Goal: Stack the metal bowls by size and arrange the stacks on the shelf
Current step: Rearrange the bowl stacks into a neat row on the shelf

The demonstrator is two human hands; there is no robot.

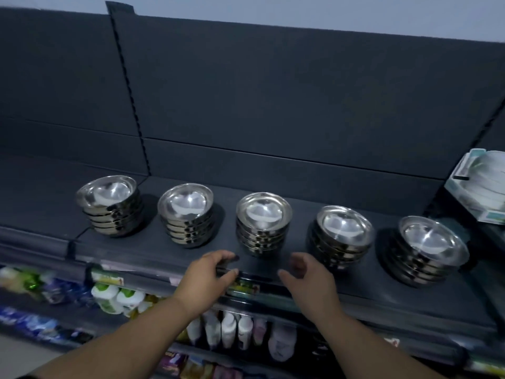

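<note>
Several stacks of shiny metal bowls stand in a row on the dark shelf (153,253). From left to right I see a first stack (109,214), a second (187,222), a middle stack (262,233), a fourth (341,239) and the rightmost stack (426,258). Each holds several nested bowls of similar size. My left hand (207,280) hovers at the shelf's front edge, just left of and below the middle stack, fingers loosely curved around nothing. My right hand (308,280) hangs just right of that stack, fingers relaxed and empty. Neither hand touches a bowl.
A packaged set of white dishes (481,187) sits on the neighbouring shelf at the right. Below are shelves with white bottles (117,296) and hanging pouches (235,332). A slotted upright (131,91) divides the dark back panel.
</note>
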